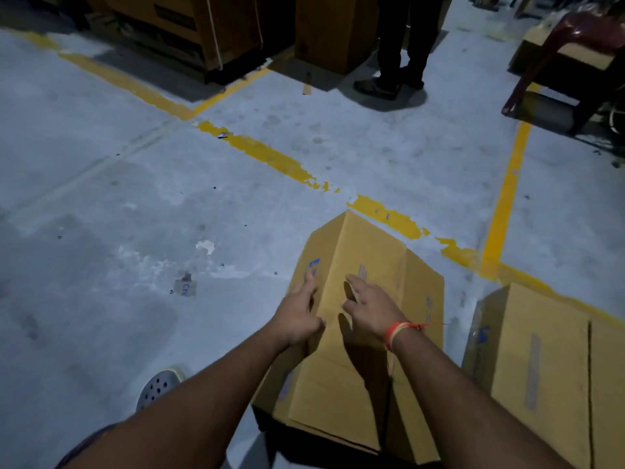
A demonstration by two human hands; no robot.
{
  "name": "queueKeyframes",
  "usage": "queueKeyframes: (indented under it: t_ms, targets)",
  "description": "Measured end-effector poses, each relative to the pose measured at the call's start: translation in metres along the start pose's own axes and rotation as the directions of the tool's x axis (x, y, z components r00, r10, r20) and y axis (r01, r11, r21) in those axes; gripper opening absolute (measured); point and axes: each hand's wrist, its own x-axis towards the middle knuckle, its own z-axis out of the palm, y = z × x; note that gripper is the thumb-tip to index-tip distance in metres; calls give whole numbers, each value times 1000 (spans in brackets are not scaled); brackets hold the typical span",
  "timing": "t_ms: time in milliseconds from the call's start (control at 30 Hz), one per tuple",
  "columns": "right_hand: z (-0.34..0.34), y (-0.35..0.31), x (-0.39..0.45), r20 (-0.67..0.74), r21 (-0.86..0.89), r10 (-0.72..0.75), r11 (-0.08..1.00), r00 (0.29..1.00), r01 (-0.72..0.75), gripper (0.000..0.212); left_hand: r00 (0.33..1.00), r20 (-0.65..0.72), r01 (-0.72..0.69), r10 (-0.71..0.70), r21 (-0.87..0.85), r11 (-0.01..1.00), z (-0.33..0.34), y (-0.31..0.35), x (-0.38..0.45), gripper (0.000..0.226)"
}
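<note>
both forearms [456, 384] hide part of the tan cardboard carton [368, 252], its blue print blurred; it lies on the grey floor [169, 198] under left hand [299, 314] and right hand [370, 308], fingers spread, gripping nothing.

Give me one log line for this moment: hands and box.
left hand: open, against left side of cardboard box | right hand: open, spread over its top, contact unclear | second box: on floor at right
</note>
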Motion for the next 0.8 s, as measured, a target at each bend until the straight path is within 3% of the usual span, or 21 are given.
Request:
queueKeyframes:
  t_ms: [200,333,433,500,567,667,800]
  targets:
    - [-16,2,-8,-190,134,53,991,980,-28,68,988,50,-129,144,-224,966,26,24,-6,123]
    - [-17,9,-16,-193,69,100,994,976,-88,72,979,76,-163,190,-269,949,24,28,-1,112]
    - [-15,9,-20,-178,60,120,992,977,-110,73,995,-43,-96,90,-136,986,18,23,5,116]
    - [-16,9,-24,-174,50,120,992,977,-113,73,991,-97,92,-96,-43,995,14,7,12,116]
    - [-17,13,-29,-162,50,115,993,980,-108,71,984,-8,175,-177,-119,977,9,-11,18,113]
    - [-18,18,-35,-105,87,73,994,992,-64,71,976,212,129,-44,-404,906,8,-17,21,104]
    - [-21,11,-36,-62,157,91,984,994,-80,82,974,223,60,43,-435,898,4,-4,17,97]
